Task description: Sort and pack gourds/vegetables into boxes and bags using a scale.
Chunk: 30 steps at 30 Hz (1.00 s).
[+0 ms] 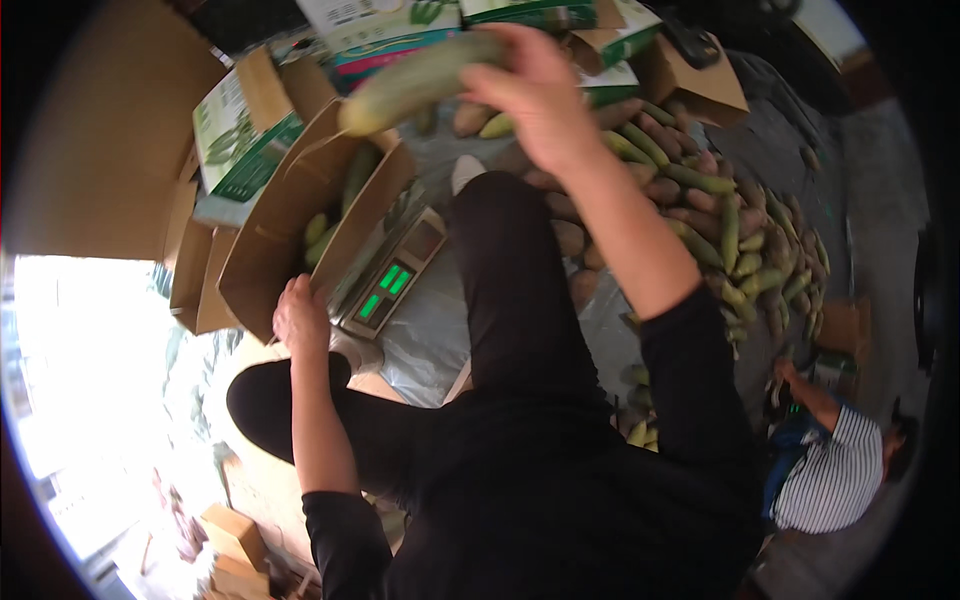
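Note:
My right hand (535,95) is raised and wrapped round one end of a thick pale-green cucumber (415,85). Its yellowish tip points left, above the far end of an open cardboard box (360,215). Several green cucumbers (320,235) lie inside this box, partly hidden by its walls. At the near end of the box, my left hand (300,315) grips the cardboard edge with curled fingers. The box stands on a digital scale (395,275) with lit green digits, just right of my left hand.
A large heap of green and brown cucumbers (725,215) spreads over grey sheeting to the right. Printed green-and-white cartons (250,125) stand left and far. A co-worker in a striped shirt (835,475) is at the lower right. Small cardboard boxes (235,540) lie lower left.

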Tool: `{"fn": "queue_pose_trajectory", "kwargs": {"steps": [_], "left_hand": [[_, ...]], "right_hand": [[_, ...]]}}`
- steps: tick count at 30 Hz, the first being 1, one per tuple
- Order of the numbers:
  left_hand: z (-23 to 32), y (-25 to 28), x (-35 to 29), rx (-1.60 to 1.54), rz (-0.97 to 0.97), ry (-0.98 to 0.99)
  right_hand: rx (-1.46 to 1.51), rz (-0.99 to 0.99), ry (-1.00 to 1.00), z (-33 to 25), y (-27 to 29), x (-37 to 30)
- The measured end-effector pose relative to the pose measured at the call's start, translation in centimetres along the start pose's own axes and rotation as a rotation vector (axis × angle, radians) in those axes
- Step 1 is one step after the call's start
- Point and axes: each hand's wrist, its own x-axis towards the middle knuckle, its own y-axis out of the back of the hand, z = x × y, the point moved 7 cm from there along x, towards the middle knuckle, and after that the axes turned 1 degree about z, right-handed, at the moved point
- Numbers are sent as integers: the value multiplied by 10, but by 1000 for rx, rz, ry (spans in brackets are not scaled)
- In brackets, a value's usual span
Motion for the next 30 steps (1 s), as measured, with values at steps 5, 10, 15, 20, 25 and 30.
{"fn": "queue_pose_trajectory", "kwargs": {"steps": [5, 10, 15, 20, 25, 30], "left_hand": [[0, -7, 3, -5, -3, -11], [-8, -7, 3, -15, 63, -68], [-35, -7, -2, -26, 58, -83], [27, 18, -11, -28, 368, -323], [48, 18, -27, -76, 161, -511], [14, -73, -77, 284, -673, -536]], "right_hand": [[-450, -28, 179, 33, -24, 13], [-393, 128, -97, 105, 76, -45], [-676, 122, -295, 178, 159, -187], [-1367, -350, -727, 275, 240, -391], [-1295, -326, -916, 270, 231, -471], [-1167, -105, -1096, 290, 252, -494]]}}
